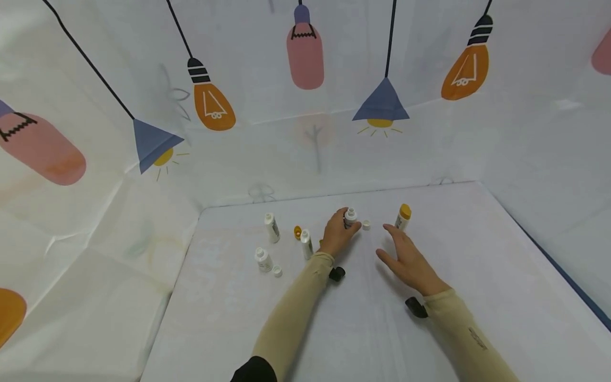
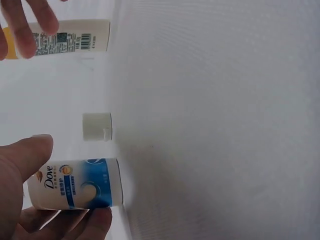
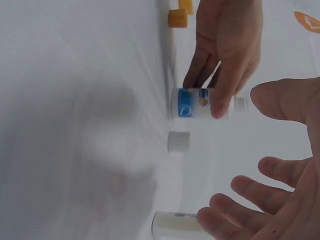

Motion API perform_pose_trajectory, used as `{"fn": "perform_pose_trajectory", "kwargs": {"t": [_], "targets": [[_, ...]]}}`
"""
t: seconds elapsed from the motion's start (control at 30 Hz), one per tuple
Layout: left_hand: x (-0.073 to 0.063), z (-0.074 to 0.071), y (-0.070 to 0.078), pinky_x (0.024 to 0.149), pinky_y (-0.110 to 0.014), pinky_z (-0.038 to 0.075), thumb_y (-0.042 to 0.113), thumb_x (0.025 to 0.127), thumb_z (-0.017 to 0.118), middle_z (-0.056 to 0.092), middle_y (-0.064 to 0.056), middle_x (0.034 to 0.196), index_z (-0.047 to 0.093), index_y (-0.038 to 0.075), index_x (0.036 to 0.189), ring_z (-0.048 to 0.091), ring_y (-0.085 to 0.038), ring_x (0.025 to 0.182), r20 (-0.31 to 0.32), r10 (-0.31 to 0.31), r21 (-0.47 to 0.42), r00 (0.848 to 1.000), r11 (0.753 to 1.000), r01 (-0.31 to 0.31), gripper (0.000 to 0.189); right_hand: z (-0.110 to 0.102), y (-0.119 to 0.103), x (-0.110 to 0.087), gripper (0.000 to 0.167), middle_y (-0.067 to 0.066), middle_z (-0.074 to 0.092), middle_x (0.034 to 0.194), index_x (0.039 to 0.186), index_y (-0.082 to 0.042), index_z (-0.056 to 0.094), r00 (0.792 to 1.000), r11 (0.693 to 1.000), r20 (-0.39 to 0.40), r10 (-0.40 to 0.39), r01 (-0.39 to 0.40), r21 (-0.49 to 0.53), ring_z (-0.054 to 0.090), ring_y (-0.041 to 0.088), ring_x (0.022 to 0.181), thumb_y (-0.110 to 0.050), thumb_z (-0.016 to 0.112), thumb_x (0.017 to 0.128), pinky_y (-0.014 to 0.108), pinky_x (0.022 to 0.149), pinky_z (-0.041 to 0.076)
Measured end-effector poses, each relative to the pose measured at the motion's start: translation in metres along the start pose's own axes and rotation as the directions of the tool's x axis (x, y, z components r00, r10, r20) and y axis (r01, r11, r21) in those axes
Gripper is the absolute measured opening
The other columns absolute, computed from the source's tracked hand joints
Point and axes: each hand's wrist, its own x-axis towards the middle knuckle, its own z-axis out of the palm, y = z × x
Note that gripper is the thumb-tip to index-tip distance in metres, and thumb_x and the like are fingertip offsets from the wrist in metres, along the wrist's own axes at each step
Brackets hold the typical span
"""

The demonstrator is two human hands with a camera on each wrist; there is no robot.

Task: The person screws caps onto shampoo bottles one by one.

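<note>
My left hand (image 1: pixel 335 234) grips a small white Dove bottle (image 2: pixel 75 185) with a blue label, thumb on one side and fingers on the other. The bottle stands upright on the white table, its narrow neck (image 3: pixel 240 104) bare. Just right of it sits a loose white cap (image 1: pixel 366 225). Farther right, a pale bottle with a yellow cap (image 1: pixel 405 211) stands upright. My right hand (image 1: pixel 411 263) is close to that bottle, fingers spread and nothing held. In the right wrist view, the right fingertips (image 3: pixel 207 220) overlap the pale bottle.
Left of my left hand stand several white bottles, one tall (image 1: pixel 272 228), one short (image 1: pixel 263 260) and one beside my forearm (image 1: pixel 307 244). A yellow cap (image 1: pixel 298 232) and another white cap (image 1: pixel 277 271) lie among them. A lamp-printed sheet (image 1: pixel 229 164) rises behind the table.
</note>
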Motion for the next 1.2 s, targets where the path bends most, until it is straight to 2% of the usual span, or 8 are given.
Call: {"fn": "perform_pose_trajectory", "kwargs": {"t": [0.27, 0.57, 0.8, 1.03, 1.2], "targets": [[0.000, 0.000, -0.002, 0.100, -0.034, 0.050, 0.026, 0.099, 0.070, 0.065, -0.011, 0.130, 0.055, 0.003, 0.140, 0.062, -0.021, 0.118, -0.020, 0.059, 0.049, 0.998, 0.997, -0.058, 0.049, 0.005, -0.003, 0.023, 0.073, 0.029, 0.037, 0.154, 0.156, 0.002, 0.027, 1.000, 0.999, -0.005, 0.028, -0.028, 0.031, 0.042, 0.047, 0.135, -0.032, 0.063, 0.102, 0.063, 0.108, 0.036], [-0.001, -0.001, -0.002, 0.094, -0.032, 0.052, 0.026, 0.098, 0.071, 0.067, -0.009, 0.123, 0.059, 0.005, 0.137, 0.064, -0.019, 0.110, -0.014, 0.063, 0.064, 0.998, 0.996, -0.062, 0.046, 0.019, 0.002, 0.049, 0.073, 0.031, 0.037, 0.153, 0.155, 0.006, 0.026, 0.997, 0.993, 0.005, 0.076, -0.076, 0.086, 0.052, 0.047, 0.126, -0.030, 0.062, 0.103, 0.059, 0.100, 0.046], [-0.003, -0.002, -0.002, 0.090, -0.030, 0.053, 0.027, 0.099, 0.070, 0.068, -0.008, 0.120, 0.060, 0.005, 0.136, 0.065, -0.017, 0.106, -0.010, 0.069, 0.084, 0.998, 0.994, -0.068, 0.044, 0.032, 0.008, 0.066, 0.069, 0.033, 0.044, 0.145, 0.153, 0.008, 0.030, 0.994, 0.994, -0.031, 0.101, -0.099, 0.037, 0.058, 0.043, 0.117, -0.025, 0.063, 0.101, 0.056, 0.099, 0.047], [-0.004, 0.000, -0.002, 0.093, -0.032, 0.053, 0.026, 0.099, 0.070, 0.068, -0.010, 0.121, 0.060, 0.003, 0.134, 0.065, -0.020, 0.109, -0.023, 0.083, 0.102, 0.996, 0.991, -0.081, 0.043, 0.039, 0.011, 0.083, 0.065, 0.034, 0.048, 0.136, 0.148, 0.013, 0.036, 0.988, 0.988, -0.018, 0.153, -0.153, -0.009, 0.059, 0.039, 0.106, -0.021, 0.064, 0.099, 0.053, 0.094, 0.048], [-0.007, 0.002, -0.004, 0.092, -0.031, 0.052, 0.027, 0.099, 0.070, 0.068, -0.009, 0.120, 0.061, 0.004, 0.134, 0.065, -0.019, 0.107, -0.026, 0.074, 0.110, 0.997, 0.991, -0.071, 0.044, 0.042, 0.013, 0.088, 0.060, 0.034, 0.053, 0.134, 0.143, 0.014, 0.044, 0.983, 0.983, -0.026, 0.184, -0.184, -0.021, 0.057, 0.041, 0.114, -0.022, 0.064, 0.099, 0.054, 0.102, 0.044]]}}
